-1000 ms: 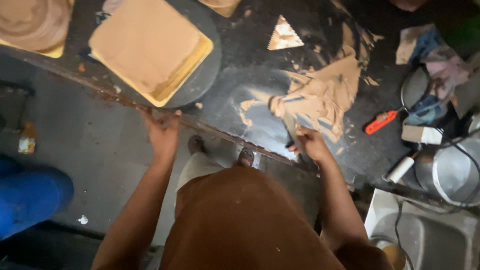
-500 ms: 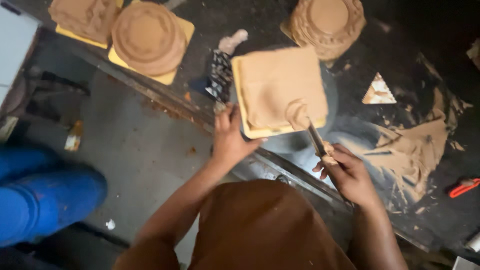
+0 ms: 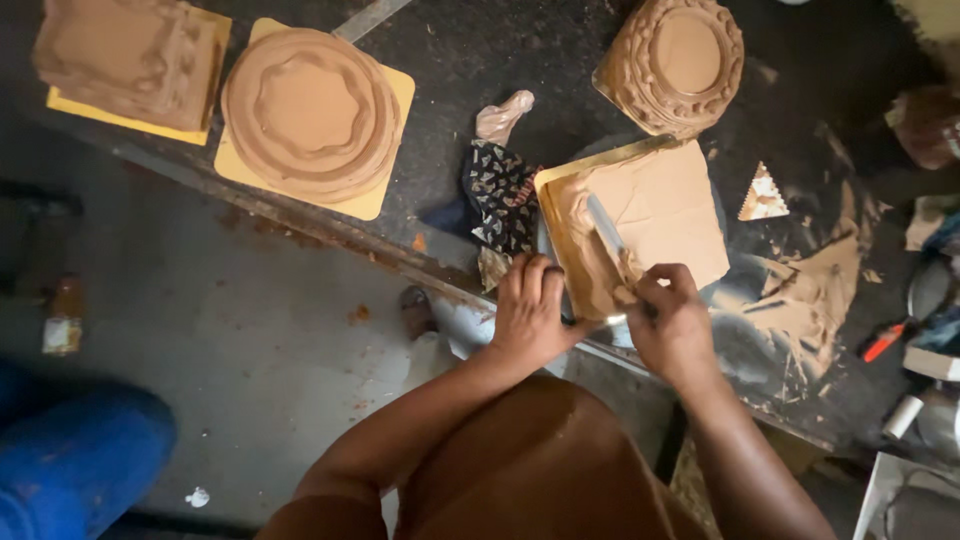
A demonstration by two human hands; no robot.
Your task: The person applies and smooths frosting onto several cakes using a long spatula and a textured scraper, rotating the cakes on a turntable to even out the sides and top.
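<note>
A square cake (image 3: pixel 655 215) covered in light-brown frosting sits on a gold board (image 3: pixel 560 195) on the dark worktable (image 3: pixel 450 60). My right hand (image 3: pixel 672 325) grips a palette knife (image 3: pixel 608 232) whose blade lies on the cake's near-left top. My left hand (image 3: pixel 530 315) holds the near edge of the board and the turntable under it. A crumpled dark patterned bag (image 3: pixel 500 190) lies just left of the cake.
Three other frosted cakes stand on the table: a square one (image 3: pixel 130 60) far left, a round one (image 3: pixel 310 105) on a yellow board, a round piped one (image 3: pixel 680 60) behind. A triangular scraper (image 3: pixel 763 195) and frosting smears (image 3: pixel 810 290) lie right. Something blue (image 3: pixel 80 460) shows on the floor, lower left.
The view has shifted right, so the cake now sits further right. My right hand has brought the knife blade onto the cake's top; my left hand stays at the board's near edge.
</note>
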